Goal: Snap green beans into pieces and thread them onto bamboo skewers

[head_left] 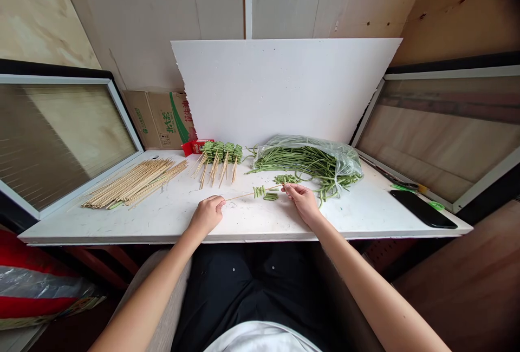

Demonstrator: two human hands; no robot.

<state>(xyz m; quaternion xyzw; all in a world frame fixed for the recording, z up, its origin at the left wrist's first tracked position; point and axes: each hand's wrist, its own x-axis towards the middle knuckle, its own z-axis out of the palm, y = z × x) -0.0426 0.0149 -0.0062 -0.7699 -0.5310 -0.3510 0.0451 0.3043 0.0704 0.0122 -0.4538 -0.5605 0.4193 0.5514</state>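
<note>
My left hand pinches the blunt end of a bamboo skewer, held low over the white tabletop. Several short green bean pieces are threaded crosswise along it. At the skewer's far end, the fingertips of my right hand close around the tip; whether a bean piece is also between them I cannot make out. Just beneath the skewer lies a small row of cut bean pieces. Beyond my right fingers is a pile of more cut pieces.
Loose bamboo skewers are heaped at left. Finished bean skewers are stacked by a red packet. A clear plastic bag holds long green beans. A black phone rests at right. A white board stands behind.
</note>
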